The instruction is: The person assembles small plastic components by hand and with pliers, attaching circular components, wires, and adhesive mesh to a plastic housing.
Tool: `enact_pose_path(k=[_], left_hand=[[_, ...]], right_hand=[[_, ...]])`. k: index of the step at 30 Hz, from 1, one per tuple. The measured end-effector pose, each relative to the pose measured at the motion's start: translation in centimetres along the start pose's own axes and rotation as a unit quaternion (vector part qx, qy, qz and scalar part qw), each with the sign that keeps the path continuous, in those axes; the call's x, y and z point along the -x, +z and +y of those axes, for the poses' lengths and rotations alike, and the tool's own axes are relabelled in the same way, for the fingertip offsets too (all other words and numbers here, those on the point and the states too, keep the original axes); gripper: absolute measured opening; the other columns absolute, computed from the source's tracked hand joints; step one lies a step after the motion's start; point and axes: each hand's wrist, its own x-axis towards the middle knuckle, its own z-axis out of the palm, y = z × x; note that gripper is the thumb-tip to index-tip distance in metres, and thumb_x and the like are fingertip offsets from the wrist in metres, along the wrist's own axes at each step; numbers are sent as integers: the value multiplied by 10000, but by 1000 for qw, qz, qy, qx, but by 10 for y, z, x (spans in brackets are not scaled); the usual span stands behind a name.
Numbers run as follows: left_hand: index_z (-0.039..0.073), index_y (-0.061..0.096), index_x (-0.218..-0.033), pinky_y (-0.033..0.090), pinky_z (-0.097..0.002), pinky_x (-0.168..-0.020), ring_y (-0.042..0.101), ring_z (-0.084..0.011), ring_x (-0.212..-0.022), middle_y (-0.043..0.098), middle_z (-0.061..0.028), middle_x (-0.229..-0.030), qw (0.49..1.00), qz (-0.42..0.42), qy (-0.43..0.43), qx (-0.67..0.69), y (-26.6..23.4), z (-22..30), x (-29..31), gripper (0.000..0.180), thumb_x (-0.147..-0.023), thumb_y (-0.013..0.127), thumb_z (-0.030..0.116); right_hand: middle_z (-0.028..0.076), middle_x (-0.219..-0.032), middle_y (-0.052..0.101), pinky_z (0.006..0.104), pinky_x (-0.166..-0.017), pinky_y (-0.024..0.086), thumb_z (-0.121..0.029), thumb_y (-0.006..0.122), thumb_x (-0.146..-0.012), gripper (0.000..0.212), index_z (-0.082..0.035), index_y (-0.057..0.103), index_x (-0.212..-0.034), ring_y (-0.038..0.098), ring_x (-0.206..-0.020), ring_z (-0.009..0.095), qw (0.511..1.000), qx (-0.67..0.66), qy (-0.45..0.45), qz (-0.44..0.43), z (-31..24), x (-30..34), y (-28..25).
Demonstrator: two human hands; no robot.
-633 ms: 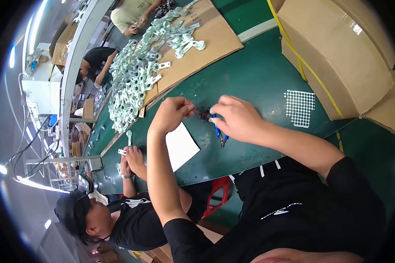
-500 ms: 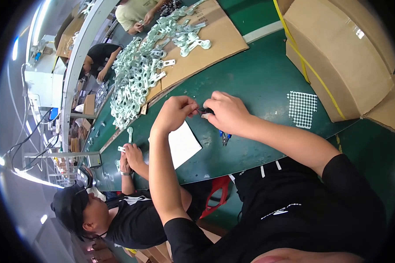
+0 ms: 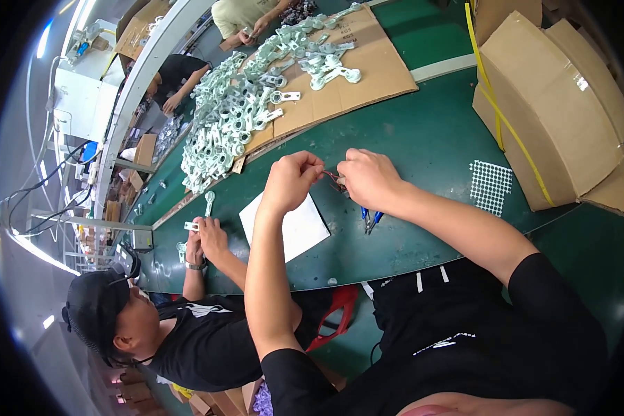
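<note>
My left hand (image 3: 295, 182) is closed in a pinch on the end of a thin red wire (image 3: 331, 174). The wire spans the small gap to my right hand (image 3: 369, 179), whose fingers close around a small dark part with wires, mostly hidden by them. Just below my right hand, blue-handled pliers (image 3: 369, 219) lie on the green table (image 3: 409, 239). A white sheet (image 3: 291, 229) lies flat under and beside my left wrist.
Pale green plastic pieces (image 3: 236, 104) are heaped on cardboard (image 3: 367, 66) at the far left. A white sheet of round dots (image 3: 491, 187) lies at right, near a large cardboard box (image 3: 541, 104). A co-worker's hands (image 3: 206, 239) hold a pale piece at left.
The whole view has shifted slightly. My hands are a little farther apart, and the red wire between them shows more plainly. More of the white sheet is visible.
</note>
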Motion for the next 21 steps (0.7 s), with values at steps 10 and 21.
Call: enact_pose_path(k=[10,21], left_hand=[[27,878,-1085,648,-443,-827,833,-320,-860,850,-192,-936,998,23,46,-38,20,-1,5,161,-962,897,129],[2,860,-1083,644,-444,-843,835,-356,-877,857,-202,-962,997,63,32,-17,20,2,-11,148,-1003,858,126]], right_hand=[[164,-1060,728,562,-895,635,-135,771,-990,72,-63,781,-990,765,-1068,400,998,19,-57,-11,5,5,-7],[113,-988,733,412,-766,573,-155,842,-1032,122,-37,828,-1002,736,-856,283,984,-164,-13,62,33,12,-64]])
